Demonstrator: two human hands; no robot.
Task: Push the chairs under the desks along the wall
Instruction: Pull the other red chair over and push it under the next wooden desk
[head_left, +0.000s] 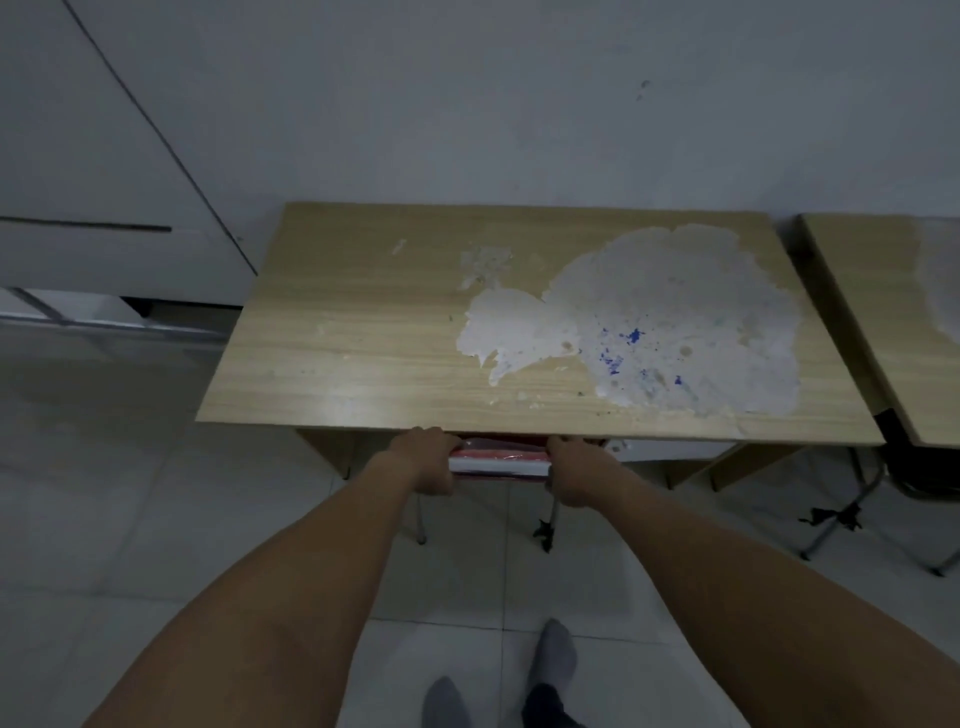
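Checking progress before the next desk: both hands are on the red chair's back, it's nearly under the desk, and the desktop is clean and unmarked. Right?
Not quite. The head view shows the left hand and right hand on the red chair, nearly under the desk, but the desktop is not clean: a large white patch with blue specks covers its right side.

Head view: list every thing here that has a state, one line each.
Red-backed metal chair: nearly all under the desk, only the backrest top and rear legs showing.
Left hand: gripping the backrest's left end.
Right hand: gripping the backrest's right end.
Light wooden desk: against the wall, veneer peeled in a large white patch.
Second wooden desk: beside it, mostly out of frame.
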